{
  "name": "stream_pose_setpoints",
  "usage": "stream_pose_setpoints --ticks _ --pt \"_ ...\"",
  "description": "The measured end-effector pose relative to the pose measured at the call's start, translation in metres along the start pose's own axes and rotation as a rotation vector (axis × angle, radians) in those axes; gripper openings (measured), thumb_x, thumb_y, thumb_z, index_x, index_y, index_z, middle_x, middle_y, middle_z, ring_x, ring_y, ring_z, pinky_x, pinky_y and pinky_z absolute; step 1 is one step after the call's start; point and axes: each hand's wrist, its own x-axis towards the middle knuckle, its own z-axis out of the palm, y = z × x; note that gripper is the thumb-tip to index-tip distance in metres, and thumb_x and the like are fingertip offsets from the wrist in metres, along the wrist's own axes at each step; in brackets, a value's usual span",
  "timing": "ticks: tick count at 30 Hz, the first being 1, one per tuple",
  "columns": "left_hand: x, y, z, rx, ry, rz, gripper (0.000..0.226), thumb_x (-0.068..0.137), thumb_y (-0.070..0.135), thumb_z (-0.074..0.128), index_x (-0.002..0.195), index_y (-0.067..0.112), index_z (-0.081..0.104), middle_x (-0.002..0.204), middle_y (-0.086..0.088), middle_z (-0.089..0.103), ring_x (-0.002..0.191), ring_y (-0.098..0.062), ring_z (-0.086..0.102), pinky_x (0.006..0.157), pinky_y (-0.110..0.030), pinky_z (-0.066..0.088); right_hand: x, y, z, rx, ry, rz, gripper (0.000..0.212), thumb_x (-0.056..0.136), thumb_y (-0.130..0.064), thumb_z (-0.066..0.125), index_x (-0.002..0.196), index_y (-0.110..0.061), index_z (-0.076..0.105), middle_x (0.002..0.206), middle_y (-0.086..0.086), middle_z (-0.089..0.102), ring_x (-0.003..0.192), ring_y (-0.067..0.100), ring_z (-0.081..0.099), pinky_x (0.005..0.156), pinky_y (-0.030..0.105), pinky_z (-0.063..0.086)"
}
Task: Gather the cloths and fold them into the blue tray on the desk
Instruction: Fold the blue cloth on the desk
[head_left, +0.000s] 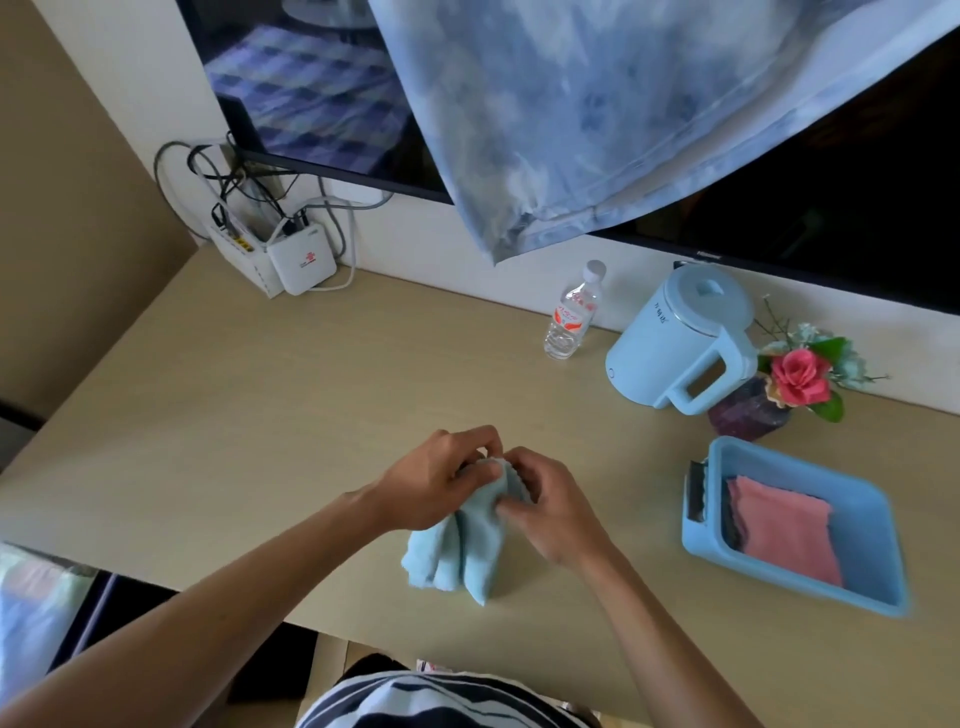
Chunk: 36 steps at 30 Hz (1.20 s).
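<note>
I see both hands meeting over the middle of the pale wooden desk, pinching the top of a fluffy light-blue cloth. My left hand grips the bunched upper edge from the left with fingers curled onto the fabric, and my right hand clamps the same gathered edge from the right, so the two sets of fingertips nearly touch. The cloth hangs down from that pinch in loose vertical folds and spreads out below the hands, its lower end resting on the desk close to the near edge. To the right, well apart from the hands, sits the rectangular blue plastic tray, and a folded pink cloth lies flat inside it, toward its left side. Behind the tray stand a light-blue electric kettle, a clear plastic water bottle and a pink artificial rose in a dark vase. White router boxes with cables sit at the far left corner. A blue-and-white patterned sheet hangs over the dark screen above.
</note>
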Motion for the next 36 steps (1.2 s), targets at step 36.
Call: stream_pose_setpoints --ticks 36 --pt "-0.064 -0.115 0.004 0.411 -0.112 -0.111 0.008 0.088 0.026 0.069 0.092 0.026 0.077 0.091 0.008 0.073 0.086 -0.017 0.071 0.078 -0.033 0.055 -0.029 0.102 -0.057 -0.355 -0.102 0.156 0.018 0.082 -0.012 0.079 0.086 -0.029 0.075 0.082 -0.013 0.074 0.079 -0.004 0.066 0.074 0.018 0.047"
